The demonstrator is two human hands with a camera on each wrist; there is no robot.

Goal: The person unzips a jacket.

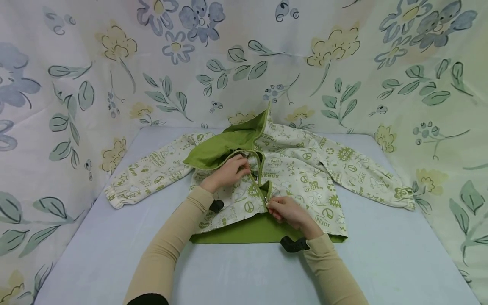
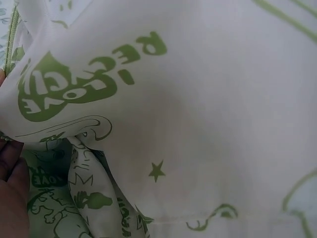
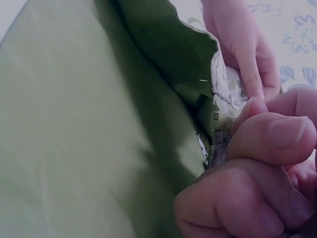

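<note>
A hooded jacket (image 1: 305, 169), white with green print and a green lining, lies spread with its front facing up. My left hand (image 1: 230, 170) grips the jacket's front edge close below the green-lined hood (image 1: 228, 142). At the lower front, the fingers of my right hand (image 1: 289, 212) pinch the zipper pull (image 1: 266, 201), and the zipper above it is parted. In the right wrist view, curled fingers and thumb press together at the zipper slider (image 3: 216, 119) beside the green lining (image 3: 74, 124). Printed fabric (image 2: 208, 124) fills most of the left wrist view.
The jacket lies on a table with a pale cover (image 1: 236, 275). Its sleeves (image 1: 152, 173) stretch out to both sides. A floral curtain (image 1: 244, 55) hangs behind and along both sides. Dark straps (image 1: 295, 245) sit at the wrists.
</note>
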